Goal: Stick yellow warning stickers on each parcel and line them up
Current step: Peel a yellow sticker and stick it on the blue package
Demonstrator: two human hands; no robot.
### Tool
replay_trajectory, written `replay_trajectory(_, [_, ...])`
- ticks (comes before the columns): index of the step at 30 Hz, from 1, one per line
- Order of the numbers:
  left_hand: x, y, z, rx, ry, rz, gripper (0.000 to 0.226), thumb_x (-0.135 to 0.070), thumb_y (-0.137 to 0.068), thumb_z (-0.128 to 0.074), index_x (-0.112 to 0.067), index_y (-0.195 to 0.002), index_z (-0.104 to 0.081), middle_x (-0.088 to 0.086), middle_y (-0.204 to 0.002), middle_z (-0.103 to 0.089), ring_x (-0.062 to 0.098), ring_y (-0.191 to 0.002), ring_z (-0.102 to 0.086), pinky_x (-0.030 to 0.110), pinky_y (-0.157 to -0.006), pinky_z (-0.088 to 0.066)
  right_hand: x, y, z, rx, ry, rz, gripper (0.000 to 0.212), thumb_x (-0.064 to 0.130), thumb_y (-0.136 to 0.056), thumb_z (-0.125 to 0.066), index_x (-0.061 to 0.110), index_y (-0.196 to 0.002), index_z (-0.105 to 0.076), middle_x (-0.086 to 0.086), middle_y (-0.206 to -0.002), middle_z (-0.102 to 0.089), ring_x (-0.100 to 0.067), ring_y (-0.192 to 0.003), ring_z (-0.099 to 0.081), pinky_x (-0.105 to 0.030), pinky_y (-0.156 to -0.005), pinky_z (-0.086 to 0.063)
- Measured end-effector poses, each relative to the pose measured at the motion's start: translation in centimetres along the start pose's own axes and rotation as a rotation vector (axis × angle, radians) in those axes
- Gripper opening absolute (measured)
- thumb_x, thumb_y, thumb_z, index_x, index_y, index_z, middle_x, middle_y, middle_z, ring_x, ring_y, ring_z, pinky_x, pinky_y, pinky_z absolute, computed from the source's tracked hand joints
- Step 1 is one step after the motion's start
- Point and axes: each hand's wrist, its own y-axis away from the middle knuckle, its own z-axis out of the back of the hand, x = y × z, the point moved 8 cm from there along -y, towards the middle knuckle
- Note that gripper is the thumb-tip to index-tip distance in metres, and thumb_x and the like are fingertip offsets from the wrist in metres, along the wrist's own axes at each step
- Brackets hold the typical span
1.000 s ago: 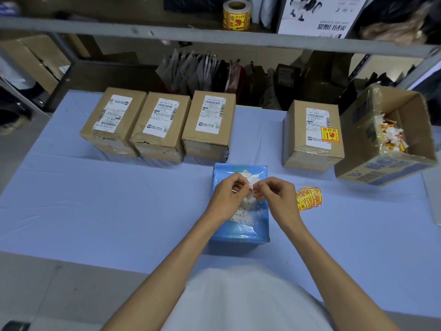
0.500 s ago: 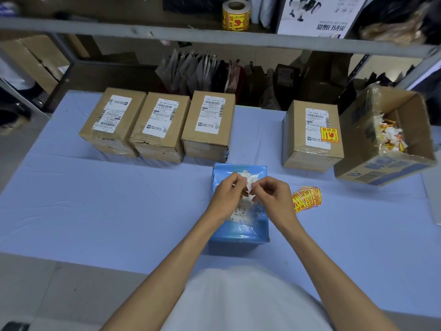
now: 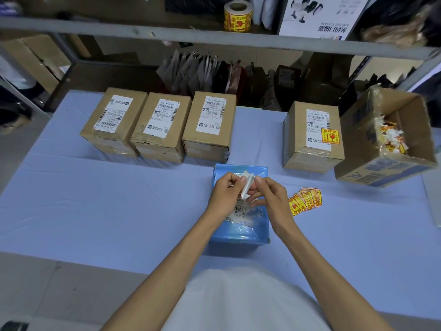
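A blue-wrapped parcel (image 3: 241, 232) lies on the table in front of me, a white shipping label on its top. Above it my left hand (image 3: 224, 194) and my right hand (image 3: 269, 199) both pinch one small sticker (image 3: 247, 185), seen from its white back and bent between the fingertips. A fan of yellow warning stickers (image 3: 305, 201) lies just right of the parcel. Three brown parcels (image 3: 162, 127) stand side by side at the back left. A fourth brown parcel (image 3: 312, 137) at the back right bears a yellow sticker (image 3: 330, 136).
An open carton (image 3: 386, 144) with crumpled sticker backings sits at the far right. A roll of yellow stickers (image 3: 238, 16) stands on the metal shelf above. The blue table cover (image 3: 95, 211) stretches left; its front edge is near my body.
My fingers have worked the sticker between both hands; it now stands more upright and bent. Both hands stay over the blue parcel.
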Motion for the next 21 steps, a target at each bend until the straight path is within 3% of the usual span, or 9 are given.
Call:
replay_trajectory(5, [-0.1, 0.1, 0.7, -0.085, -0.074, -0.006, 0.023, -0.025, -0.093, -0.058, -0.016, -0.073, -0.053, 0.002, -0.077, -0.062, 0.012, -0.068, -0.057, 0.015, -0.063, -0.043, 0.2, 0.3, 0.3, -0.053, -0.007, 0.021, 0.017, 0.010, -0.095, -0.054, 0.000, -0.084, -0.062, -0.009, -0.068, -0.065, -0.013, -0.055, -0.062, -0.022, -0.053, -0.051])
replay_trajectory(8, [0.4, 0.0, 1.5, -0.163, -0.072, 0.025, 0.024, -0.023, -0.093, -0.057, -0.017, -0.071, -0.050, -0.003, -0.071, -0.058, 0.013, -0.062, -0.054, 0.024, -0.061, -0.042, 0.5, 0.2, 1.3, -0.135, 0.035, 0.060, 0.011, -0.002, -0.091, -0.054, -0.004, -0.081, -0.061, -0.011, -0.065, -0.063, -0.013, -0.053, -0.059, -0.023, -0.053, -0.049])
replay_trajectory(13, [1.7, -0.4, 3.4, -0.320, -0.036, 0.121, 0.024, -0.020, -0.091, -0.055, -0.017, -0.070, -0.045, 0.000, -0.069, -0.055, 0.020, -0.067, -0.053, 0.032, -0.062, -0.043, 0.0, 0.1, 2.0, -0.188, 0.084, 0.050, 0.016, -0.002, -0.091, -0.053, 0.001, -0.076, -0.059, -0.007, -0.063, -0.062, -0.010, -0.051, -0.057, -0.020, -0.050, -0.047])
replay_trajectory(17, [1.8, 0.2, 5.0, -0.445, 0.037, 0.147, 0.025, -0.012, -0.094, -0.051, -0.016, -0.072, -0.040, -0.002, -0.069, -0.048, 0.016, -0.064, -0.049, 0.024, -0.055, -0.043, -0.6, 0.2, 3.1, -0.281, 0.076, 0.024, 0.014, -0.001, -0.090, -0.052, 0.000, -0.078, -0.059, -0.008, -0.064, -0.063, -0.011, -0.050, -0.056, -0.021, -0.049, -0.046])
replay_trajectory(19, [1.9, 0.3, 5.3, -0.465, 0.079, 0.153, 0.022, -0.010, -0.090, -0.054, -0.019, -0.074, -0.042, -0.002, -0.074, -0.052, 0.019, -0.070, -0.053, 0.024, -0.060, -0.046, -0.7, 0.2, 3.3, -0.301, 0.083, 0.018, 0.013, -0.001, -0.090, -0.052, -0.001, -0.078, -0.059, -0.007, -0.063, -0.063, -0.012, -0.049, -0.055, -0.020, -0.048, -0.047])
replay_trajectory(21, [2.0, 0.2, 5.0, -0.433, 0.123, 0.172, 0.021, -0.009, -0.086, -0.056, -0.026, -0.080, -0.045, -0.002, -0.083, -0.059, 0.025, -0.080, -0.060, 0.037, -0.071, -0.051, -0.5, 0.2, 3.3, -0.309, 0.100, 0.021, 0.014, 0.000, -0.090, -0.053, 0.001, -0.077, -0.059, -0.006, -0.063, -0.063, -0.011, -0.049, -0.055, -0.020, -0.048, -0.046])
